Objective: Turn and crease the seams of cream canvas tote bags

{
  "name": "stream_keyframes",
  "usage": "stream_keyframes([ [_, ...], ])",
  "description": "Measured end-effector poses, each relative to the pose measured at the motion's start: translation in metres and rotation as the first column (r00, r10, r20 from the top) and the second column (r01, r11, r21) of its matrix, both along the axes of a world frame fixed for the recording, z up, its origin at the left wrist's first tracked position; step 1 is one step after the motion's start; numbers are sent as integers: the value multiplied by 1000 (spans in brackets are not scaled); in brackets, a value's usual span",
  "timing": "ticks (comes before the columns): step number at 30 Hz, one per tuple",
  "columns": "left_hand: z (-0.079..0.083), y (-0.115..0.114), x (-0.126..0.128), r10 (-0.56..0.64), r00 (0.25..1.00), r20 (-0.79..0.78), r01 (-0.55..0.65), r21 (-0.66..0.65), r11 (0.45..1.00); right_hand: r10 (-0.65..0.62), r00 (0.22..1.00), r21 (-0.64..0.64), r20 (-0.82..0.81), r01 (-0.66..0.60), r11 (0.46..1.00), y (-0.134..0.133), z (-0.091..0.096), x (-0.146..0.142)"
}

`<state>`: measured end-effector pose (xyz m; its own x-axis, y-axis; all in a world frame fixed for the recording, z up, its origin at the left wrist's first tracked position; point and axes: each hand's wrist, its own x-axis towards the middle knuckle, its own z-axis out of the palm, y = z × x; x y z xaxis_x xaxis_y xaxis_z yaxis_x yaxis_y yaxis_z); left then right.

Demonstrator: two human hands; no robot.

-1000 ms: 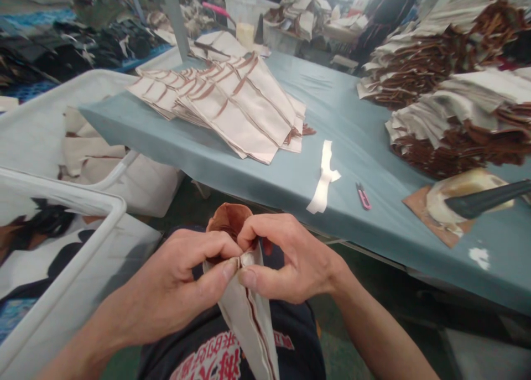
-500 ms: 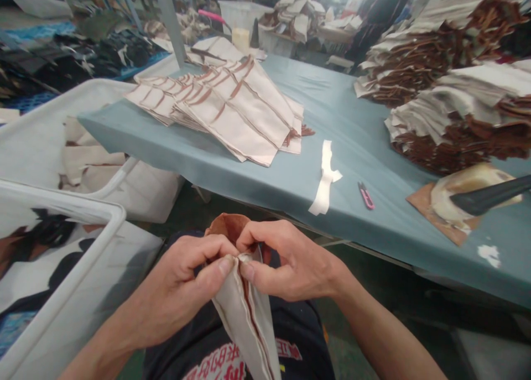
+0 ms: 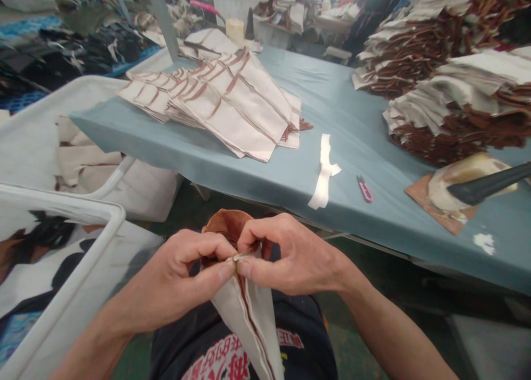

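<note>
Over my lap I hold a cream fabric piece with brown trim [image 3: 244, 313]. Its brown end [image 3: 226, 225] bunches up above my fingers. My left hand [image 3: 182, 280] pinches the top edge between thumb and forefinger. Just to the right, my right hand [image 3: 290, 258] pinches the same edge, and the fingertips of both hands meet at the seam. The cloth hangs down from the pinch across my dark shirt.
A blue-grey table [image 3: 257, 170] bears a fanned stack of similar cream pieces [image 3: 232, 103], tall piles at the right [image 3: 448, 114], a white strip [image 3: 326, 172], pink snips [image 3: 365, 188] and a dark tool on a brown pad [image 3: 481, 189]. White bins [image 3: 66, 247] stand at left.
Both hands stay pinched on the fabric edge, working it with small finger shifts. The cloth's top edge has been drawn flatter between the thumbs. The camera view shifted slightly.
</note>
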<state>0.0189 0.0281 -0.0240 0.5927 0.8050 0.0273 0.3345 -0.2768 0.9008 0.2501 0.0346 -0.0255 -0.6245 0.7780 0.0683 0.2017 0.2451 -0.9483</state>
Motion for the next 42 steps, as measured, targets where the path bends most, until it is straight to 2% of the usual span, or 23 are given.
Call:
stream_keyframes([
  [3, -1, -4, -1, 37, 999, 12, -37, 48, 998, -27, 999, 23, 23, 26, 999, -1, -1, -3],
  [7, -4, -14, 6, 160, 985, 70, -167, 100, 981, -83, 994, 64, 75, 78, 995, -2, -2, -9],
  [11, -5, -20, 13, 277, 959, 51, -281, 116, 952, -162, 984, 184, 79, 145, 972, -3, -5, -11],
  [15, -4, -19, 12, 228, 972, -47, -213, 214, 953, -150, 985, 319, 90, 114, 941, -3, -4, -5],
  [19, -1, -15, 9, 191, 977, -96, -146, 352, 925, -169, 981, 429, 97, 112, 896, -4, -1, -3],
  [23, 4, -11, 8, 170, 979, -116, -105, 430, 897, -171, 983, 443, 64, 125, 887, -7, 2, -5],
  [27, 10, -6, 5, 87, 989, -123, -31, 394, 918, -176, 977, 447, 117, 106, 888, -12, 9, -5],
  [31, 16, -2, 3, 45, 991, -126, 3, 362, 932, -183, 964, 517, 192, 59, 854, -16, 17, -6],
  [33, 17, -3, 4, 48, 991, -124, -2, 346, 938, -210, 959, 537, 191, 76, 840, -17, 17, -9],
  [35, 15, -5, 7, 105, 988, -109, -60, 353, 934, -251, 958, 532, 138, 142, 835, -19, 13, -15],
  [38, 10, -11, 12, 226, 974, -36, -201, 335, 920, -312, 949, 426, 40, 267, 865, -20, 4, -25],
  [40, 4, -15, 13, 277, 960, 32, -276, 235, 932, -347, 938, 336, 15, 322, 885, -21, 0, -30],
  [42, -4, -19, 12, 300, 949, 99, -306, 48, 951, -364, 931, 270, 11, 348, 898, -22, 1, -34],
])
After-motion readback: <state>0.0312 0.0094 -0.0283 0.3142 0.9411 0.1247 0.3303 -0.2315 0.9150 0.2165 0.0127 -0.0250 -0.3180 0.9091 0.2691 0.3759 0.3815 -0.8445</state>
